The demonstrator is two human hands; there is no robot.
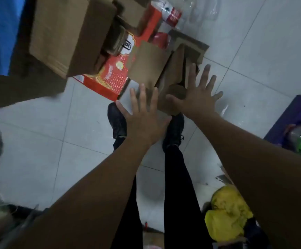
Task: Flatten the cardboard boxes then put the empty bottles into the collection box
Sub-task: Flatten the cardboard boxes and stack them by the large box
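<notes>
A small brown cardboard box [151, 67] stands on the floor just ahead of my shoes, its flaps up and its inside open. My left hand [142, 115] hovers over its near left corner with fingers spread and holds nothing. Over the box's near right side my right hand [198, 94] is also spread, empty, its thumb close to a flap. A red printed box [110, 78] lies to the left of it, partly under a large brown carton [68, 33]. Clear plastic bottles with red labels [173, 15] lie at the top, blurred.
White tiled floor [56, 123] surrounds my feet. A purple box with green and mixed items [297, 126] sits at the right edge. Yellow plastic [228, 211] lies at the lower right. A blue surface [0, 33] fills the far left, and clutter lies at the lower left.
</notes>
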